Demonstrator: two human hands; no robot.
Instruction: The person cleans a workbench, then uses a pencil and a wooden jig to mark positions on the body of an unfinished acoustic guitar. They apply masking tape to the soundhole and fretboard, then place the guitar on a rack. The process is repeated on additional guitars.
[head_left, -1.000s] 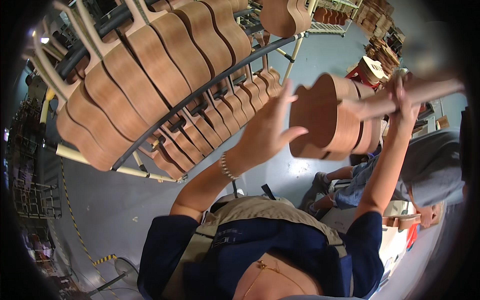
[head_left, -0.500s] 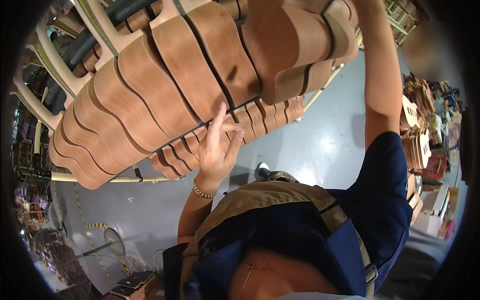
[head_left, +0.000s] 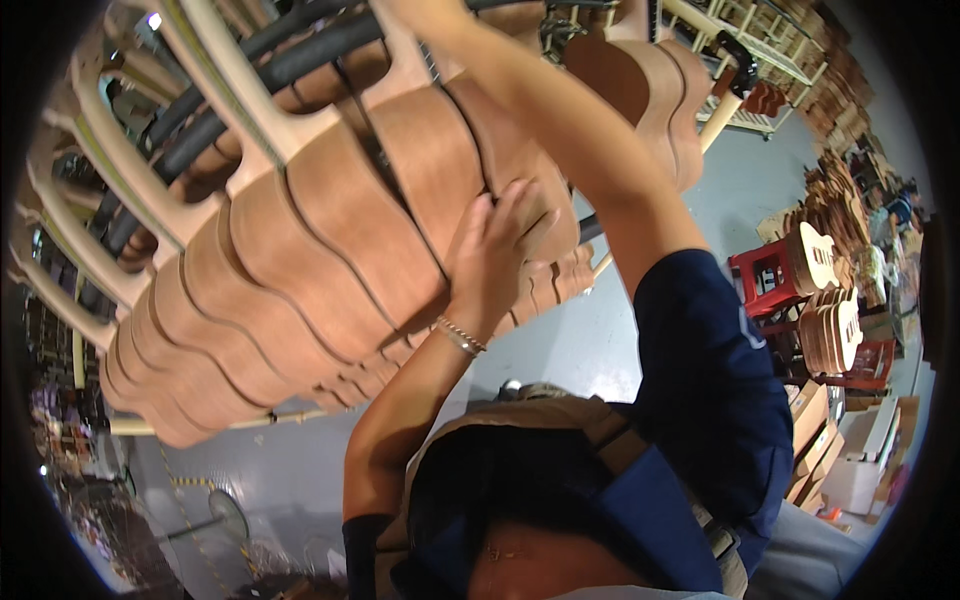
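Note:
A row of unpainted brown wooden guitar bodies [head_left: 310, 230] hangs close together, their pale necks [head_left: 225, 80] rising over a dark padded bar. My left hand [head_left: 505, 240], with a beaded bracelet at the wrist, lies against the lower part of the bodies toward the right of the row. Its fingers are apart and a little blurred. My right arm reaches across the top, and my right hand [head_left: 425, 12] is beside a pale guitar neck [head_left: 400, 50]. The upper edge of the picture cuts off its fingers, so its grip is hidden.
Beyond my right arm hang further guitar bodies [head_left: 650, 90]. At right stand a red stool [head_left: 765, 280], stacked guitar-shaped pieces [head_left: 830, 330] and cardboard boxes [head_left: 815, 430]. A pale rack tube [head_left: 720, 120] has a black joint. Lower left is a round stand base [head_left: 228, 515].
My right arm has swung left across the row, bringing the right hand into view. My left hand has moved up and right onto the bodies. The view has shifted, showing more on the right.

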